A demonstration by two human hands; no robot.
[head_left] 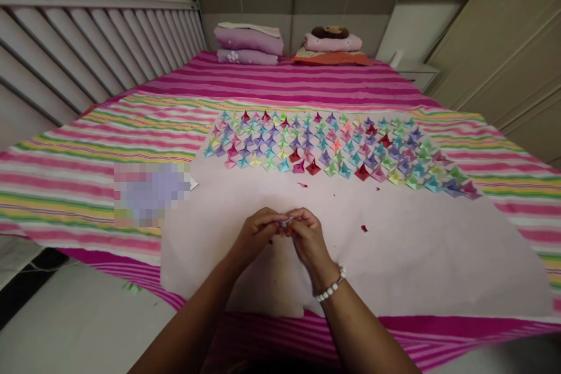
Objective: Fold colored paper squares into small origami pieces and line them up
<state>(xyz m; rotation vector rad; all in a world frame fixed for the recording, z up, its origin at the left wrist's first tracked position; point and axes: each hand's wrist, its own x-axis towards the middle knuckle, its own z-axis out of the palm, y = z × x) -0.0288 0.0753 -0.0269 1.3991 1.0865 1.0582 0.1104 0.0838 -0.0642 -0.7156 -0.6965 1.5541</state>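
Observation:
Between my two hands is a small piece of pale purple folded paper (286, 222), mostly hidden by the fingers. My left hand (262, 228) pinches its left side, and my right hand (305, 231) pinches its right side; the fingertips nearly meet. Both hands are just above a pale sheet (210, 228) spread on the bed. Beyond them, several rows of small folded paper pieces (313, 167) in red, blue, green, yellow and purple stand on the sheet. A beaded white bracelet (331, 291) circles my right wrist.
Small red scraps (364, 228) lie scattered on the sheet. At left a blurred-out purple patch (153, 190) covers something on the striped bedspread (79, 187). Folded bedding (249, 44) is stacked by the headboard (245, 0). A slatted rail (109, 41) borders the bed's left side.

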